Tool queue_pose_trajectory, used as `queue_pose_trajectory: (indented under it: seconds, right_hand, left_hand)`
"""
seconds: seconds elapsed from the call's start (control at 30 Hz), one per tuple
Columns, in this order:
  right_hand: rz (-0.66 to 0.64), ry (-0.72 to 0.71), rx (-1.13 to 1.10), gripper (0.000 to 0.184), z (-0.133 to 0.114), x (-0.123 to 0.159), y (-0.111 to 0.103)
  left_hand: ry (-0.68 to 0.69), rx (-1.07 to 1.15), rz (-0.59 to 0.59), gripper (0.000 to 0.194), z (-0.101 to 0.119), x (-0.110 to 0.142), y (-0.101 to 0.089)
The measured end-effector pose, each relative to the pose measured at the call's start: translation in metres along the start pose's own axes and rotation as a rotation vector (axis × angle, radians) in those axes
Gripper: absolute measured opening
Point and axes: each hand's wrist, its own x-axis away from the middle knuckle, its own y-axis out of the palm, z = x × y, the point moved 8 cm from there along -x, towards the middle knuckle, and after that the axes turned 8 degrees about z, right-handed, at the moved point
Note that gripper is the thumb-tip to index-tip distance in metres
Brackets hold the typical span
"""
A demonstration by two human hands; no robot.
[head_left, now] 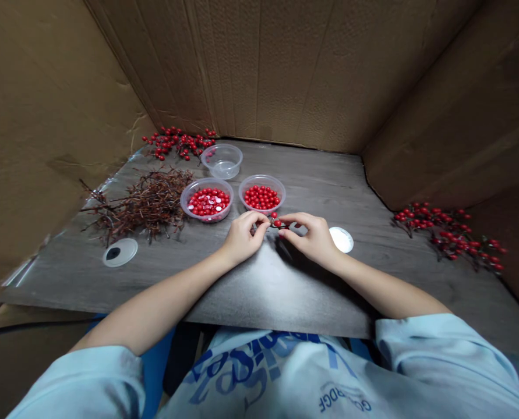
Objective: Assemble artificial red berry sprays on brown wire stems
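Note:
My left hand (244, 235) and my right hand (310, 237) meet over the middle of the table, both with fingers pinched. Between them is a thin brown twig (284, 226) with a couple of red berries (277, 223) on it. Both hands hold this twig; the fingers cover part of it. Just beyond the hands stands a clear plastic bowl (284, 195) of red berries. Left of it, another clear bowl (184, 205) holds red berries mixed with small whitish pieces.
A third clear bowl (224, 170) stands behind. At the left lies a heap of brown twigs (143, 201). Berry sprays lie at the back left (178, 142) and far right (451, 233). A round lid (126, 253) and a white disc (342, 240) lie flat. Cardboard walls (268, 70) enclose the table.

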Motion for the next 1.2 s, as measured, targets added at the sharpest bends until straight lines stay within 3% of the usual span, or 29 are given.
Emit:
queue_pose_trajectory:
  seconds: [0.1, 0.23, 0.87, 1.0, 1.2]
  right_hand:
    - [0.068, -0.154, 0.064, 0.025, -0.013, 0.001, -0.007]
    - [0.056, -0.258, 0.082, 0.020, -0.023, 0.006, -0.005]
    - [0.104, -0.321, 0.052, 0.014, -0.021, 0.011, -0.003]
    - [0.095, -0.293, 0.050, 0.015, -0.020, 0.008, -0.004]
    - [0.142, -0.161, 0.062, 0.022, -0.016, -0.004, -0.021]
  left_hand:
    - [0.043, -0.065, 0.013, 0.008, 0.003, -0.001, -0.002]
    - [0.118, -0.095, -0.008, 0.007, 0.011, 0.000, -0.001]
    - [0.193, -0.058, -0.004, 0.008, 0.021, 0.004, -0.001]
    - [0.117, -0.030, -0.015, 0.008, 0.016, 0.003, 0.001]
    - [-0.198, 0.172, 0.000, 0.011, -0.009, 0.001, 0.004]
